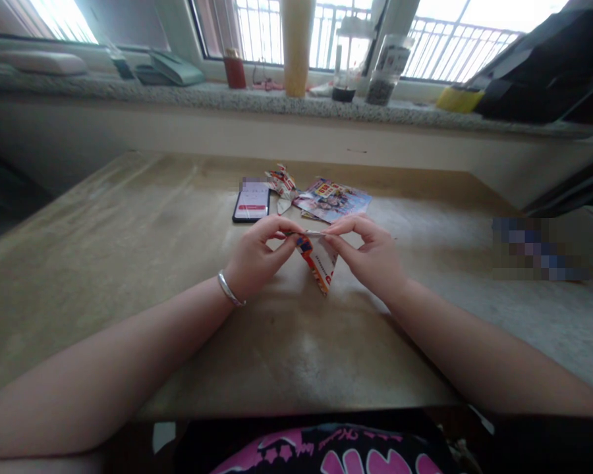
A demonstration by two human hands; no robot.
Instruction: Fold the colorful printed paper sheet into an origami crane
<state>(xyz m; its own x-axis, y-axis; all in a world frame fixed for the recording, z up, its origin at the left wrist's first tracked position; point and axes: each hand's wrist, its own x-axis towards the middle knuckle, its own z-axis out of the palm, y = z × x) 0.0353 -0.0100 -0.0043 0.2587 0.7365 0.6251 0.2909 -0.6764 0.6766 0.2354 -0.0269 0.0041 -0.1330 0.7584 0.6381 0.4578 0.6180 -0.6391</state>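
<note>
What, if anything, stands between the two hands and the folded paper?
Nothing visible does. The left hand and the right hand both pinch the folded paper at its top edge. The phone and leaflets lie farther back.

Your folded paper [320, 261] is printed red, white and blue; the phone [252, 203] is black; your bracelet [230, 290] is silver.
</note>
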